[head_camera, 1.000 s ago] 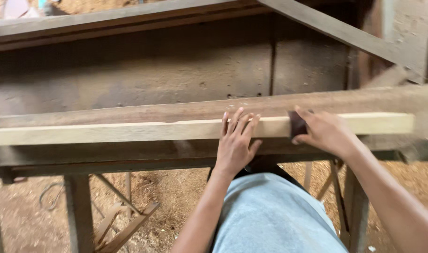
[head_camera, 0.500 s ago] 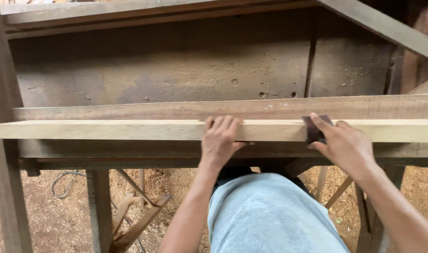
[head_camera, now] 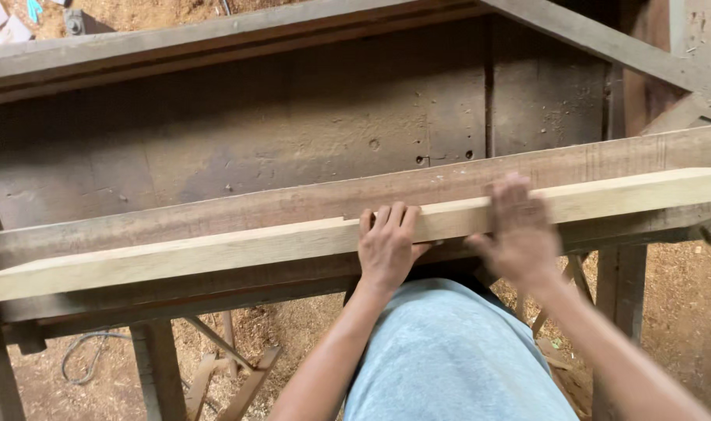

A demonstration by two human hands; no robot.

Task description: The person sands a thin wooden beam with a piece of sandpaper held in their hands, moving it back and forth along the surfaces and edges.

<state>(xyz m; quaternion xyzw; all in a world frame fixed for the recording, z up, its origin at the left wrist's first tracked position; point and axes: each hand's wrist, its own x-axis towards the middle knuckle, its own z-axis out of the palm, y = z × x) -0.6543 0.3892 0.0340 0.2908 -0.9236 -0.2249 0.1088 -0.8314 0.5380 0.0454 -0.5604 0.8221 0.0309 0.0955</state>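
We press our left hand flat on the pale wooden bar to steady it on the bench, while our blurred right hand lies over it, grip unclear.

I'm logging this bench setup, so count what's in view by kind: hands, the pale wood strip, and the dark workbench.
Hands: 2, the left hand pressing flat on the strip, the right hand blurred over it
Long pale squared wooden strip: 1
Dark weathered wooden workbench: 1
Total: 4
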